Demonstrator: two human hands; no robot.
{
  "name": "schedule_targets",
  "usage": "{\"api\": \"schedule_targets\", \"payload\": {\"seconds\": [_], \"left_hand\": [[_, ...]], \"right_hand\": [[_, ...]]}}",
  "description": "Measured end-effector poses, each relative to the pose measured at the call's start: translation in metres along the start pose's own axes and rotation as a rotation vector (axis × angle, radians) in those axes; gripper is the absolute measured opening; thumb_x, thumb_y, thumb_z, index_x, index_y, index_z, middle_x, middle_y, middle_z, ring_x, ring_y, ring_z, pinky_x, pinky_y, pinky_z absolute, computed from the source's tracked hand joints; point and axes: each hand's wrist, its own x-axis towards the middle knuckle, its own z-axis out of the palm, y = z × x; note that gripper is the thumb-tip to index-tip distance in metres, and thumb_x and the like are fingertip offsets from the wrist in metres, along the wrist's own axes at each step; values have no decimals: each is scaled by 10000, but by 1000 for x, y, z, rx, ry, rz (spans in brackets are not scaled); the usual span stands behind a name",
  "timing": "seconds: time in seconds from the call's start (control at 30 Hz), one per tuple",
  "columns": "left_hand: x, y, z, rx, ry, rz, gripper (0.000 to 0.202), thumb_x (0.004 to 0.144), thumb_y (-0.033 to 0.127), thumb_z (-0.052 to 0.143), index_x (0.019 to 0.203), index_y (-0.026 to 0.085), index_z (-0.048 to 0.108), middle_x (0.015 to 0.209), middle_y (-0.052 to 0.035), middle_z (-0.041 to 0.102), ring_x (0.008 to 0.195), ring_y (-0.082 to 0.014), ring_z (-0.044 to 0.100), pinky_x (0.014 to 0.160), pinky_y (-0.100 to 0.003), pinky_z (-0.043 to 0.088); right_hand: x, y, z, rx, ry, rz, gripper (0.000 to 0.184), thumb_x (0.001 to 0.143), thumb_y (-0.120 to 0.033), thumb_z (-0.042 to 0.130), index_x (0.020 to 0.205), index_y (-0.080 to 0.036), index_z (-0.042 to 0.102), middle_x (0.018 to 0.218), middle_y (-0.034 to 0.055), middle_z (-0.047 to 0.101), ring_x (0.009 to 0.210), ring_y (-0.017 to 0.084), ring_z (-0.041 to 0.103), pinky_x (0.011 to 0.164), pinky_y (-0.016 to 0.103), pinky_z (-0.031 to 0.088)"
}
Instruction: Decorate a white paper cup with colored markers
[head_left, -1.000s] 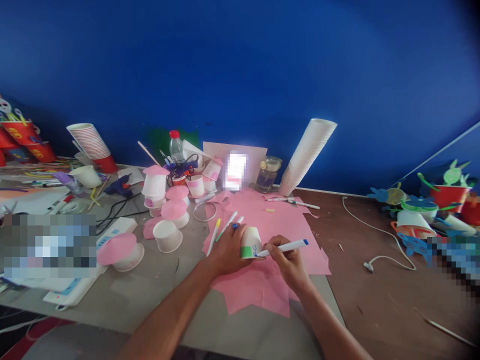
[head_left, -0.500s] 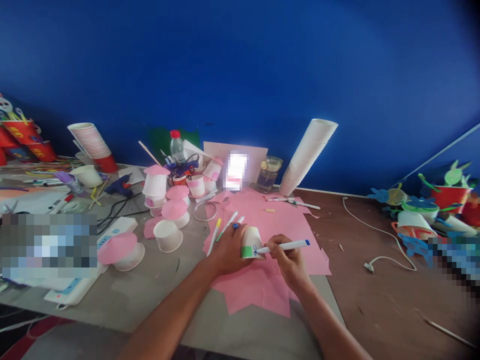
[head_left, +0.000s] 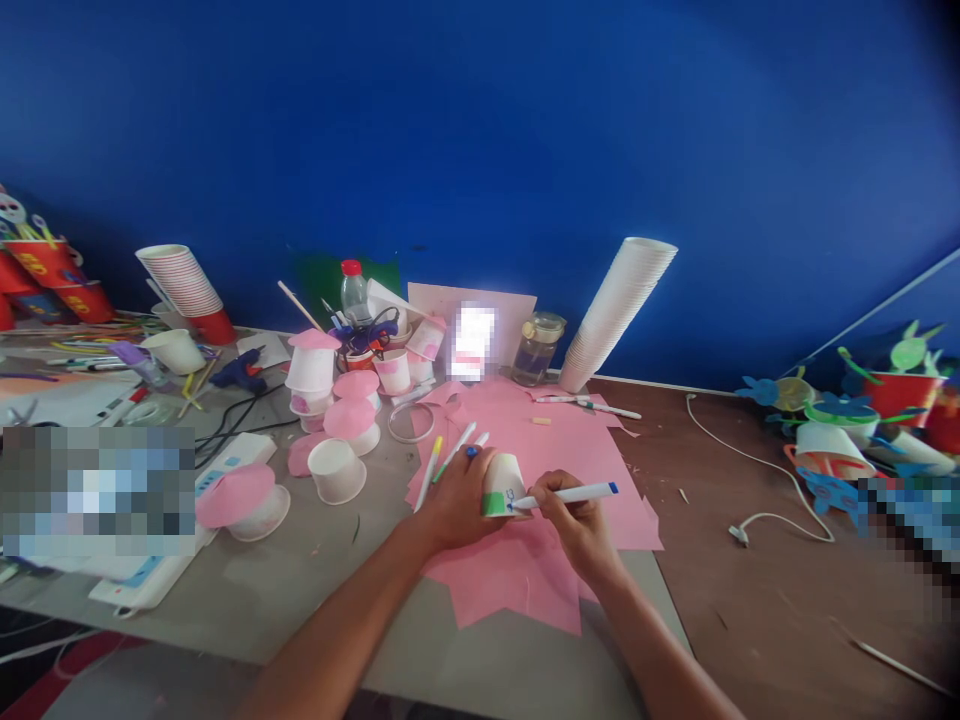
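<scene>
Careful: the paper cup [head_left: 502, 485] gripped by the left hand [head_left: 459, 497] could roll under the marker [head_left: 570, 493] pinched in the right hand [head_left: 577, 525].

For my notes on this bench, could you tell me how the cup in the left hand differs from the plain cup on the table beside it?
The held cup has a green patch and blue marks, while the plain cup is bare white. The held cup sits narrow end up, while the plain cup's open end faces up. The left hand grips the held cup over pink paper, while the plain cup stands untouched on the table. Both are white paper cups.
</scene>
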Motion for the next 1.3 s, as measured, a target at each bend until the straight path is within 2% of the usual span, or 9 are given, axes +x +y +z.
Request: {"api": "schedule_targets", "payload": {"seconds": [0.27,0.43,0.57,0.77,0.97,1.2,1.3], "left_hand": [[1,0,0,6,-3,2,861,716,632,690,1392,196,382,1382,-211,436,1301,-398,442,991,-571,457],[0,0,0,12,-2,13,826,719,613,697,1377,216,394,1418,-199,412,1346,-401,390,989,-554,461],[1,-2,1,9,-10,2,821,720,606,699,1382,232,389,1420,-188,415,1315,-395,429,972,-548,476],[1,-3,2,12,19,28,850,712,626,697,1388,214,386,1408,-200,429,1327,-404,417,988,-570,465],[0,-1,1,20,11,1,882,706,685,672,1386,200,386,1419,-212,417,1310,-406,436,988,-567,470],[0,-2,2,16,18,12,866,703,706,663,1389,265,373,1414,-170,426,1319,-376,434,1000,-541,469],[0,-1,2,13,10,4,872,708,688,670,1394,239,375,1394,-183,438,1308,-384,442,999,-551,465]], "right_hand": [[0,0,0,-21,-12,-35,208,827,-349,615,676,-210,585,630,5,587,598,162,571,548,265,474],[0,3,0,-44,-2,-49,193,834,-344,606,698,-207,590,638,8,600,596,161,571,545,262,468],[1,4,0,-53,6,-49,204,834,-352,607,694,-204,593,633,5,587,594,156,559,545,258,456],[1,6,-2,-23,3,-17,222,822,-351,620,663,-201,585,618,-1,556,586,146,521,544,255,425],[0,20,-5,106,33,66,236,815,-386,656,684,-197,605,630,-13,518,587,128,445,556,255,371],[0,26,-6,178,44,104,260,803,-423,688,688,-200,617,604,-22,480,579,126,398,549,262,326],[-1,25,-6,174,50,116,262,804,-426,689,694,-199,620,601,-22,479,573,125,387,540,263,308]]}}
